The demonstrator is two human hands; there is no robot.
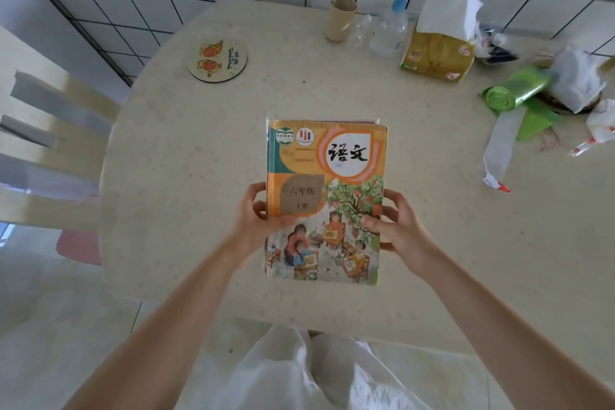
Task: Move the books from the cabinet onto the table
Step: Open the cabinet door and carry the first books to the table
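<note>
A stack of books (336,173), topped by an orange textbook with a picture of children under a tree, is over the middle of the cream round table (186,156). My left hand (256,220) grips its left edge, thumb on the cover. My right hand (396,230) grips its right edge the same way. Edges of other books show under the top one. Whether the stack rests on the table or hovers just above it, I cannot tell. The cabinet is out of view.
At the back of the table stand a round coaster (217,59), a beige cup (341,18), a pump bottle (391,27) and a tissue pack (439,43). Green bags (519,90) and wrappers lie at the right. A chair (50,143) stands at the left.
</note>
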